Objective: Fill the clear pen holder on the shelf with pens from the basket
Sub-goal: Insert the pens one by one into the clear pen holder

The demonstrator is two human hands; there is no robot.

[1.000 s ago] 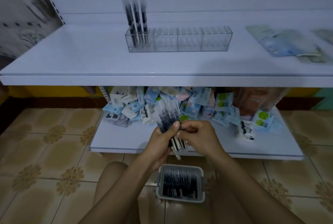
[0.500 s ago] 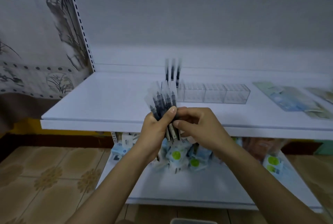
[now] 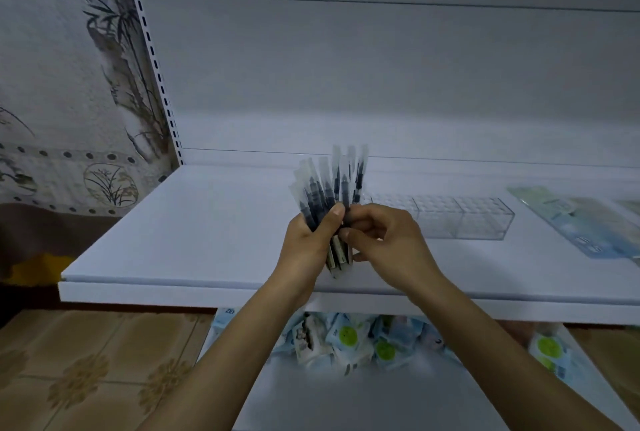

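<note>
The white shelf (image 3: 207, 240) spreads wide, its front edge just under the wrists and bare surface to the left of the hands. The clear pen holder (image 3: 464, 219) stands on it, right of the hands, apart from flat packets (image 3: 568, 222) near the right edge. The left hand (image 3: 308, 243) clenches a fanned, upright bundle of pens (image 3: 317, 195) above the shelf. The right hand (image 3: 384, 240) pinches one pen in the bundle.

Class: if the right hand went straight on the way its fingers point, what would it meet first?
The right hand points left, straight at the pens gripped in the left hand. Its fingertips seem to touch them, so nothing lies between.
</note>
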